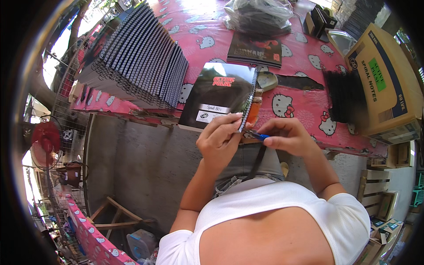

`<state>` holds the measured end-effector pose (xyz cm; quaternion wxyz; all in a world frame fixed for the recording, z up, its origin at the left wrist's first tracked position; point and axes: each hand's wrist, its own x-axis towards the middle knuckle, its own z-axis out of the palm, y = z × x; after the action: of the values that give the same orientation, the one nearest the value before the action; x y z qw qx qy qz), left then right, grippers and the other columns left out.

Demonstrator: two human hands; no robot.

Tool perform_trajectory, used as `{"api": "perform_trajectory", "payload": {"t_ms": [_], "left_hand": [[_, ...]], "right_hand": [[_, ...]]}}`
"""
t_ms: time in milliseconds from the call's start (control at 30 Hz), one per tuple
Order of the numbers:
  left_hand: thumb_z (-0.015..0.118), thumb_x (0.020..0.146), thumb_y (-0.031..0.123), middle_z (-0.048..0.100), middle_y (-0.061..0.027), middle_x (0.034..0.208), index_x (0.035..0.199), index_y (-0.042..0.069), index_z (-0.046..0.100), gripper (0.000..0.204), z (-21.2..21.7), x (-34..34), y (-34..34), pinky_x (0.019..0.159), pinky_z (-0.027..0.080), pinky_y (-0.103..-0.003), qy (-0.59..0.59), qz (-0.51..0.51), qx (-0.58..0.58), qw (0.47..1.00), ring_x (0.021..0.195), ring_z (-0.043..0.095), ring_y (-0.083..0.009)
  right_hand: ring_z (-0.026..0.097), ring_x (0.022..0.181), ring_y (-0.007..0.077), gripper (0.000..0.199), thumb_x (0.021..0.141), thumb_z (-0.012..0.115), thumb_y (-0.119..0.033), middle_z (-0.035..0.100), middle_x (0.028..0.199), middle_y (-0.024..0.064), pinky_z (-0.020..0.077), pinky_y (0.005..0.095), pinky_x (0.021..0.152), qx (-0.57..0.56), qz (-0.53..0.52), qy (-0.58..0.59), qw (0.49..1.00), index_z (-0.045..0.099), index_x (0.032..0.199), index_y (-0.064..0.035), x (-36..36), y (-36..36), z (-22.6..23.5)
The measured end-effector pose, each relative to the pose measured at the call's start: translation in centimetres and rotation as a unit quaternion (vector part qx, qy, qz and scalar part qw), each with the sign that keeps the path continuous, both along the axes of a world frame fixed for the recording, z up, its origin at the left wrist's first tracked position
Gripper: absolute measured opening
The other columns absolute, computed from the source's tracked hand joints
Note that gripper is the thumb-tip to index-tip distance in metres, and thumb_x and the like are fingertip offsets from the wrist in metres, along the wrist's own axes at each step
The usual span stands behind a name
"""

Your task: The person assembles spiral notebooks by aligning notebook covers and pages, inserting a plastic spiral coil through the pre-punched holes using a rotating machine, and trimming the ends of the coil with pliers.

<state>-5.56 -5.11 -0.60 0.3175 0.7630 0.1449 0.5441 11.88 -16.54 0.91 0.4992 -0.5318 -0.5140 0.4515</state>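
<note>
A black-covered spiral notebook point(212, 99) lies at the table's near edge, its coil along the right side. My left hand point(219, 139) grips its lower right corner, fingers on the cover beside the coil. In my right hand point(289, 136) is a pair of small blue-handled pliers point(262, 136), pinched between thumb and fingers. Its metal jaws are at the lower end of the coil; whether they are closed on the wire is too small to tell. Something orange point(253, 112) shows beside the coil, partly hidden by the notebook.
A tall stack of spiral notebooks point(141, 62) stands at the left of the pink patterned table point(282, 106). Farther back are dark-covered notebooks point(255, 51), a clear plastic bag point(258, 17) and a tape dispenser point(319, 22). Black coils point(343, 97) lie beside a cardboard box point(384, 84) at right.
</note>
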Motion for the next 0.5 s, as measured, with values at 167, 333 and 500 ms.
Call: {"api": "perform_trajectory", "payload": {"t_ms": [167,333,500], "left_hand": [[0.071,0.065,-0.013,0.069,-0.0126,0.092,0.076,0.0,0.061,0.019,-0.5,-0.9,0.8,0.071,0.055,-0.031,0.024,0.006,0.049,0.999,0.079,0.067,-0.024],[0.072,0.08,0.003,0.067,-0.0206,0.1,0.08,0.006,0.033,0.04,6.7,-2.9,6.3,0.085,0.05,-0.033,0.005,0.099,0.187,0.977,0.095,0.065,-0.0237],[0.068,0.084,0.005,0.066,-0.018,0.098,0.09,-0.001,0.046,0.024,21.1,-7.3,11.3,0.074,0.053,-0.034,-0.284,0.275,0.151,0.906,0.089,0.065,-0.0232]], "right_hand": [[0.066,0.081,0.0172,0.032,0.086,0.067,-0.021,0.066,0.091,0.0096,0.0536,0.0296,0.069,-0.127,0.071,0.293,0.945,0.061,0.108,0.0016,-1.0,-0.1,-2.5],[0.058,0.104,0.0318,0.042,0.074,0.074,-0.02,0.061,0.108,0.0152,0.0462,0.0388,0.09,0.009,-0.22,-0.329,0.919,0.06,0.109,-0.002,3.8,-1.9,-5.4],[0.051,0.114,0.0366,0.044,0.07,0.076,-0.018,0.056,0.117,0.0184,0.0411,0.0422,0.096,0.011,-0.249,-0.515,0.82,0.059,0.107,-0.0009,7.4,-2.4,-6.4]]}}
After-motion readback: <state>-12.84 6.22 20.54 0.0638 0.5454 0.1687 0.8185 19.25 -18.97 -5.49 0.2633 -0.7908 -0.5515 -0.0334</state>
